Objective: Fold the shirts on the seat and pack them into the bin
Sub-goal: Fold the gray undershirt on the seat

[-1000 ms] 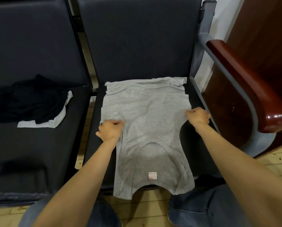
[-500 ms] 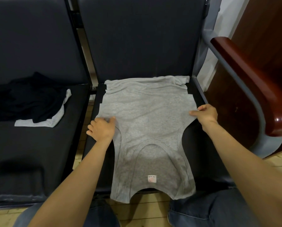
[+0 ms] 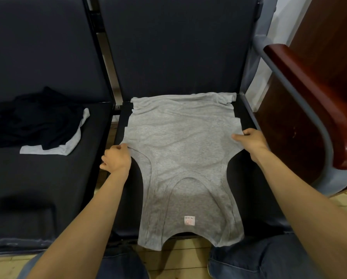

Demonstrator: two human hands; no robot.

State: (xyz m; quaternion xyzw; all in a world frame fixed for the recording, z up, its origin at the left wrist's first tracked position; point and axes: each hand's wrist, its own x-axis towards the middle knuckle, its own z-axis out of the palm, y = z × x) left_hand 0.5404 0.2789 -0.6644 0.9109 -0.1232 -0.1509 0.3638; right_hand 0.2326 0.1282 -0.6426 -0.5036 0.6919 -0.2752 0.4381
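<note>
Dark seat (image 3: 249,198) under grey shirt (image 3: 180,150), wooden armrest (image 3: 309,97) right, black clothes heap (image 3: 33,121) left.

We had both arms bare as far as the view reached, the left forearm (image 3: 84,228) and the right forearm (image 3: 309,208) alike, and the left hand (image 3: 116,158) and right hand (image 3: 249,138) were bare too. On our legs we wore blue denim jeans (image 3: 259,260). The left leg (image 3: 124,264) looked dark and a little faded, and the right leg (image 3: 269,254) showed creases and a stitched seam near its inner edge.
</note>
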